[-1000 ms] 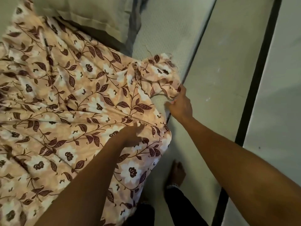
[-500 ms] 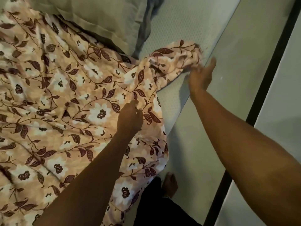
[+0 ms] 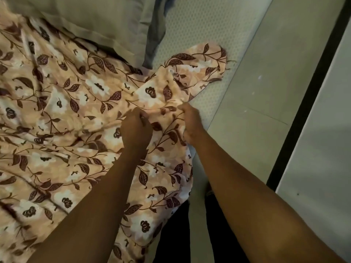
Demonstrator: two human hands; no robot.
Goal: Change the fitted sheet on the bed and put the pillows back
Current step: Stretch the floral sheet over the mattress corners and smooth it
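Mattress [image 3: 191,29] w/ 1 sheet [image 3: 76,114], 1 pillow [image 3: 91,21]

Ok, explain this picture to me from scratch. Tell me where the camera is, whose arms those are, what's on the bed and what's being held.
There is no machine here. The picture comes from a wide-angle camera worn on a person's head, looking forward and down, so the two bare arms reaching in from the bottom are that person's own. A floral sheet, peach with brown leaves and white flowers, lies rumpled over most of the bed. Its corner is not pulled over, so the bare mattress shows at the upper right. A grey-green pillow lies at the top, overlapping the sheet. The left hand and the right hand are close together near the bed's edge, each with fingers curled into a bunch of the sheet. To the right is the light floor.
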